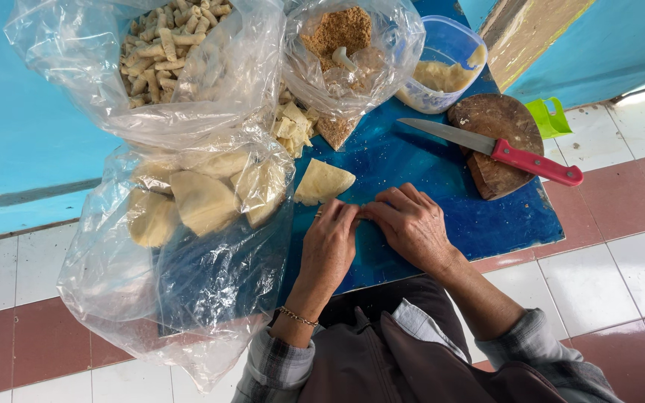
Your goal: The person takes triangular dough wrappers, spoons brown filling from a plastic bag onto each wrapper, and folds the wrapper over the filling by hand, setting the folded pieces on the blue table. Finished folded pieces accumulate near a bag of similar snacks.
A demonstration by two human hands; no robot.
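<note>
Pale folded wrappers (203, 198) are sitting in a crinkled clear bag (188, 261). The left hand (330, 242) and right hand (412, 224) are meeting fingertip to fingertip, curled and pinching something small, hidden, on the glossy blue board (487, 224).

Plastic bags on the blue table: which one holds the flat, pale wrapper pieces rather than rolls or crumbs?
The large clear bag nearest the left hand, at the table's front. The rear bag holds small rolled pieces, and the bag beside it holds brown crumbs.

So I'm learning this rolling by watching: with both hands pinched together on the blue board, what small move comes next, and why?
Probably keep rolling the piece forward under the fingertips. The left hand and right hand meet over something small and mostly hidden on the blue board. One triangular wrapper lies just beyond them.
</note>
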